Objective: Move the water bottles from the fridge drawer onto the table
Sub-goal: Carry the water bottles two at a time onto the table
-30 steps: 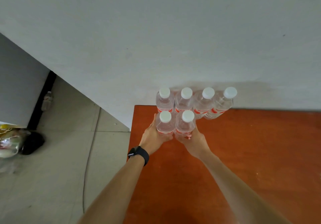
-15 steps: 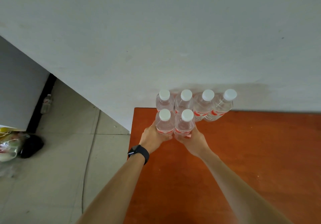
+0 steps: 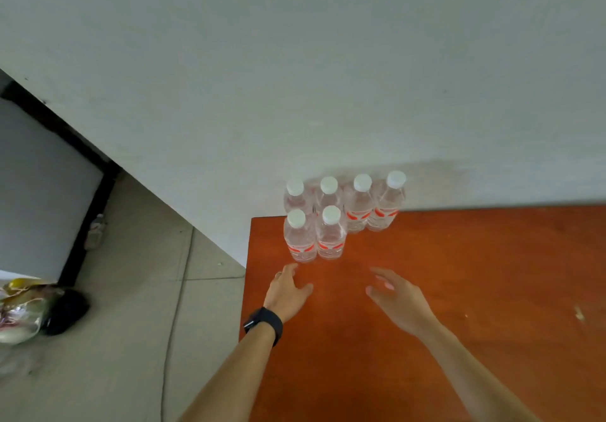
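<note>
A plain pale wall (image 3: 295, 61) fills most of what I see, with my reddish-brown table (image 3: 475, 274) set against it. To my left, the floor (image 3: 124, 356) is pale tile. A thin cable (image 3: 173, 307) trails across it, near a black-edged grey panel (image 3: 39, 192).

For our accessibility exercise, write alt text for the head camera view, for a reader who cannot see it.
Six capped water bottles stand upright, four behind two, at the far left corner of an orange table by a white wall. The left hand and right hand are open near them, holding nothing.
</note>
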A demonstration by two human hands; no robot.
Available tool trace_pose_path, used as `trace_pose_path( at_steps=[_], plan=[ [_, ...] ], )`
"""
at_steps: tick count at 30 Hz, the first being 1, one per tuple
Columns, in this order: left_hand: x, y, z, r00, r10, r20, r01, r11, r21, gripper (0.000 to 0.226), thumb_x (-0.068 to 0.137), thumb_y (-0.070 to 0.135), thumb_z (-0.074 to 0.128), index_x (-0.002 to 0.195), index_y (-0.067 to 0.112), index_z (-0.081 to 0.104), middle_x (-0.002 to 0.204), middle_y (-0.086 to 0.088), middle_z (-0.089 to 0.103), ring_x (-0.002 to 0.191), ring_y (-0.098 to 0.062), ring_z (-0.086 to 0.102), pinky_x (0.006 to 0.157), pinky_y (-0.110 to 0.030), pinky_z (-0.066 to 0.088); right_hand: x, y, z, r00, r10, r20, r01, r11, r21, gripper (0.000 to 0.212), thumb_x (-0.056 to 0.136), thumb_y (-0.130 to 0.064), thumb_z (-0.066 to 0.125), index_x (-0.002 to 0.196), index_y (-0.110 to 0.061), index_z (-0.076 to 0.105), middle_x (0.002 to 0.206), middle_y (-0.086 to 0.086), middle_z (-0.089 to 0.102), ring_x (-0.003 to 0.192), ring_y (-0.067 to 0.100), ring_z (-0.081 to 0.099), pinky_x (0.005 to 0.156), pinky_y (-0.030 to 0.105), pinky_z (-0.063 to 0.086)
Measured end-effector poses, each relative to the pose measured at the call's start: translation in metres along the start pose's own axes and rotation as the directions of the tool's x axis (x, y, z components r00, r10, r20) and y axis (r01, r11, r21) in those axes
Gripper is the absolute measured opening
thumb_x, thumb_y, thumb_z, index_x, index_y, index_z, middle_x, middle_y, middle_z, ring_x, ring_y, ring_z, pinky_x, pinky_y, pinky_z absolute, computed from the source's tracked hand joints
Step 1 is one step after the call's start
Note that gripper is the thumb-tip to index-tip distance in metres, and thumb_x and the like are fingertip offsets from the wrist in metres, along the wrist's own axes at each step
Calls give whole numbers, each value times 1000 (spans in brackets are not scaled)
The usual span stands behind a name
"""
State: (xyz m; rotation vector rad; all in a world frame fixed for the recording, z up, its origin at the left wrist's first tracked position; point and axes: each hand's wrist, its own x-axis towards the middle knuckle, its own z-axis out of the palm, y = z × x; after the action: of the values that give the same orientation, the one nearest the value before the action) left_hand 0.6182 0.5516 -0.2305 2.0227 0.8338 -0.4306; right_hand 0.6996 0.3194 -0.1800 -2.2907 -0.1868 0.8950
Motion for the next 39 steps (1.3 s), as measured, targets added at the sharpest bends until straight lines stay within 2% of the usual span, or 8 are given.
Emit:
trace_pose_path(
  at_steps=[2,5,9,13,17,21,30,39],
  plan=[
    [-24,8,16,998,39,49,-42,998,57,55,95,36,64,145,28,43,148,-2,48,131,-22,50,101,-33,49,-39,25,-14,1000,12,-17,-11,999,33,45,97,-42,57,141,-37,47,137,-11,53,98,33,69,71,35,59],
    [-45,26,44,987,112,113,-132,974,186,45,96,39,59,139,30,50,143,0,53,126,-19,53,99,-31,48,-85,64,-31,998,-18,-63,17,1000,-10,43,97,-47,54,139,-38,49,126,-17,54,73,6,70,58,14,51],
    [-93,83,113,919,281,278,-363,878,312,40,98,40,55,137,28,55,141,2,56,122,-17,58,99,-35,51,-170,139,-62,975,-35,-221,5,991,-134,40,96,-46,54,135,-36,56,140,-15,53,128,5,51,110,31,40],
    [-161,150,205,781,455,428,-617,665,420,41,100,45,50,139,31,51,147,1,51,130,-20,51,100,-39,51,-272,215,-96,897,69,-437,-144,980,-140,33,97,-43,54,130,-41,57,140,-14,53,135,15,45,113,35,35],
    [-266,215,302,563,586,583,-827,393,403,45,102,43,47,145,29,45,147,-1,49,120,-24,57,85,-37,55,-391,288,-118,716,183,-674,-247,969,0,31,97,-41,57,127,-37,62,138,-8,58,132,20,47,110,35,34],
    [-383,263,394,291,666,687,-952,131,276,46,99,40,52,144,29,48,144,1,53,125,-23,55,100,-40,50,-518,352,-124,515,319,-796,-357,924,139,37,98,-47,50,133,-40,57,142,-12,54,136,18,43,114,39,36],
    [-619,322,556,-240,656,716,-959,-275,-70,44,97,39,55,140,31,52,145,5,50,131,-17,48,106,-38,44,-742,465,-120,57,459,-887,-403,823,400,37,98,-45,51,135,-40,55,141,-17,52,140,13,36,114,35,32],
    [-755,352,709,-427,542,724,-893,-378,-245,45,99,44,52,143,36,48,152,8,44,137,-15,41,112,-34,36,-863,570,-144,-173,542,-822,-418,716,560,38,97,-37,57,136,-34,57,141,-12,54,139,15,36,115,27,22]
  ],
)
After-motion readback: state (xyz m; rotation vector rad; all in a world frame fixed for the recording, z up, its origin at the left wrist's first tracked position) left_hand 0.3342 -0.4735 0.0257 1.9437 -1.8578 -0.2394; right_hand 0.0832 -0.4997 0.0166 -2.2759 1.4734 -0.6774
